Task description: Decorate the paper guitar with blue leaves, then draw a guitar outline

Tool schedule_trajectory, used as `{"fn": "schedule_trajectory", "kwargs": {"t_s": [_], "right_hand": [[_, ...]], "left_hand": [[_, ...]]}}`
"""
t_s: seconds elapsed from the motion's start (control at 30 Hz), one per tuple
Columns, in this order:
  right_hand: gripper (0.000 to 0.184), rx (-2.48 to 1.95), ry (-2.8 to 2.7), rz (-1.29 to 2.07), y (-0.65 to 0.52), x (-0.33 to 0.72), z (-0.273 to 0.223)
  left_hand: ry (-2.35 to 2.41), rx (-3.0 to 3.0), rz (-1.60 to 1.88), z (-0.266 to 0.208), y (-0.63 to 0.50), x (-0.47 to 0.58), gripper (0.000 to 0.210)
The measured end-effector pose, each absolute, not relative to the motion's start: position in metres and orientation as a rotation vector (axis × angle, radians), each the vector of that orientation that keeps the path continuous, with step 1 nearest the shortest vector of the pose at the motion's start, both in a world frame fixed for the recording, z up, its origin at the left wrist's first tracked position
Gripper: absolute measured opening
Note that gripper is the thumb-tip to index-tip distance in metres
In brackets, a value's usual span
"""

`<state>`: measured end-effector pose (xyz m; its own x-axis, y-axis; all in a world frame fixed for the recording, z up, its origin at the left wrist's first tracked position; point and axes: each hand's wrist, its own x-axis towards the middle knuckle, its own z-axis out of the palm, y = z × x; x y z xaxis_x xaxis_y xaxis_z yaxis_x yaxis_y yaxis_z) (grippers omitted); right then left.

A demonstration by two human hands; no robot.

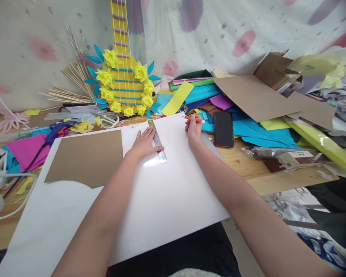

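Two bare hands rest on a large white sheet (175, 192), which lies across the bench (242, 165) and appears to overhang its front edge, toward the person's lap. The left hand (144, 143) lies flat with its fingers spread, its thumb crossing a metal ruler (162, 156); it presses the ruler down without gripping it. The right hand (193, 129), nearer the bench's right end, has its fingers closed around an orange pen (200, 120) by the sheet's far right corner.

The ruler looks thin, light and stiff, and its smooth metal would probably slide on the glossy sheet, so firm pressure near its middle, clear of the drawing edge, seems the best hold. The sheet seems light and bendable, likely to crease if pinched at a corner; a flat palm suits it better. Toward the bench's left end, a brown card (89, 156) lies on the sheet, probably stiffer but easily dented along its curved front edge. The slim pen should need only a light pinch.
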<state>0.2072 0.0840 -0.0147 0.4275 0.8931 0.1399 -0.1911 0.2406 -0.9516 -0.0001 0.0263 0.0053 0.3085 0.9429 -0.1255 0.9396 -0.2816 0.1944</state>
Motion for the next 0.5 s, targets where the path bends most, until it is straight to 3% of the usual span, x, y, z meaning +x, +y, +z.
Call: {"fn": "schedule_trajectory", "kwargs": {"t_s": [0.5], "right_hand": [[0.038, -1.047, -0.787, 0.983, 0.0806, 0.2106, -0.0089]], "left_hand": [[1.714, 2.321, 0.037, 0.0049, 0.0281, -0.0008, 0.098]]}}
